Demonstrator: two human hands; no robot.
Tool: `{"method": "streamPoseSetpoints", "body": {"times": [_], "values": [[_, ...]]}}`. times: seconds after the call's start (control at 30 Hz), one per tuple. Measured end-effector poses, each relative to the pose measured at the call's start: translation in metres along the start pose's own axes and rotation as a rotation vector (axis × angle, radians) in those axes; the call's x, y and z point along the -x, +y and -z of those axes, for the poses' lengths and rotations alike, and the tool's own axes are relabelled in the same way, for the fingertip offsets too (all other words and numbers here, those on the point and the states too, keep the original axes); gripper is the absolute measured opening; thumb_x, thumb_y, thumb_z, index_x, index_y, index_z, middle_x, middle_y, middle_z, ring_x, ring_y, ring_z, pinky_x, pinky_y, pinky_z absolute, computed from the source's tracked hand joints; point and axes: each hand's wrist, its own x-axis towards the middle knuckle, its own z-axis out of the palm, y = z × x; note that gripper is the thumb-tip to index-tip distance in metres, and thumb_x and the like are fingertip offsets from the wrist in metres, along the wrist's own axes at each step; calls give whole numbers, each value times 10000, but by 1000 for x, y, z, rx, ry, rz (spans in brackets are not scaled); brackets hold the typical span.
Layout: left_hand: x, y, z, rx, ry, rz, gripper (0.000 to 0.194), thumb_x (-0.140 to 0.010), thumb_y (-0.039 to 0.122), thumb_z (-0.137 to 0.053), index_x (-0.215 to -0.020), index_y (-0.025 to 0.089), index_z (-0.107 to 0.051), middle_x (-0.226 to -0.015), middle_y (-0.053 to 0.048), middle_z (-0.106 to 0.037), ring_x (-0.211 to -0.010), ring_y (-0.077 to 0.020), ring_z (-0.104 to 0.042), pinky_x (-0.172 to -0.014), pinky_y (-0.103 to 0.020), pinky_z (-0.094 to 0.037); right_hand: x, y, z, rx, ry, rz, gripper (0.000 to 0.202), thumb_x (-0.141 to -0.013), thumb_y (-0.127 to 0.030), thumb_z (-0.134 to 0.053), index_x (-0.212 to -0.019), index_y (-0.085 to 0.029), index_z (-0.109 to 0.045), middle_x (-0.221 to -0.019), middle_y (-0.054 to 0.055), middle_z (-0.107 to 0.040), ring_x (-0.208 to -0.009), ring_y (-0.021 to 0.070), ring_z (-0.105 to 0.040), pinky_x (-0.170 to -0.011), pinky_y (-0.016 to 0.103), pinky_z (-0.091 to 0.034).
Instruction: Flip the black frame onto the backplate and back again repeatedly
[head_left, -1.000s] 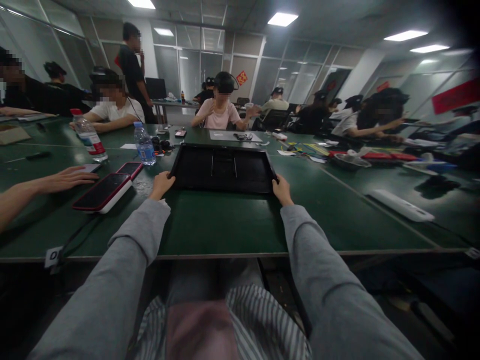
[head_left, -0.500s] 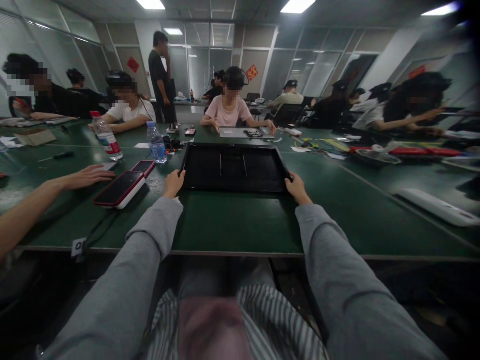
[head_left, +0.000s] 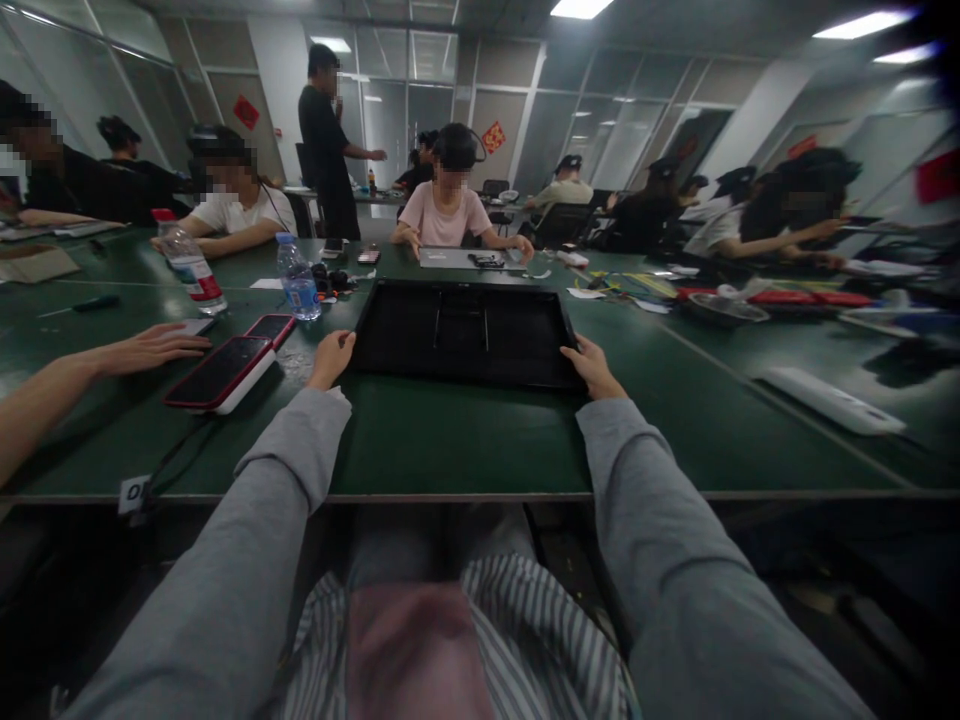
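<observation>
A black, shallow, rectangular tray with a raised rim lies before me on the green table. Two thin, light-coloured strips run up and down its inner face. My left hand is closed at the tray's left edge, with fingers curled and their tips partly hidden. At the right edge, my right hand grips the near corner, its thumb over the rim and its other fingers out of sight on the outside. The tray sits slightly turned, its near right corner closest to me.
Left on the green table are phones in red cases, two water bottles and a co-worker's hand. A white power strip lies right. Across sits a person in pink with a grey panel.
The tray has turned slightly, its right side coming nearer to me. My left hand has shifted on its edge. The view has swung a little, and the standing person has stretched out an arm.
</observation>
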Motion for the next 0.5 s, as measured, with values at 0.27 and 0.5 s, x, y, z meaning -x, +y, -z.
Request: {"method": "streamPoseSetpoints", "body": {"times": [0.27, 0.5], "values": [[7, 1, 3, -115, 221, 87, 602, -1023, 244, -489, -1600, 75, -504, -1596, -263, -563, -1523, -412, -475, -1233, -623, -402, -8, 3, 18, 99, 424, -128, 581, -763, -153, -599, -1340, -132, -657, -1261, 122, -761, -1216, 275, -715, -1151, 517, -550], [26, 23, 11, -191, 243, 17, 783, -1059, 376, -439, -1752, 88, -217, -1787, -265, -278, -1666, -409, -246, -1317, -691, -215, 3, 0, 43, 247, 845, -361, 758, -915, -59, -455, -1666, -116, -372, -1612, 223, -552, -1500, 240, -562, -1282, 350, -386]]}}
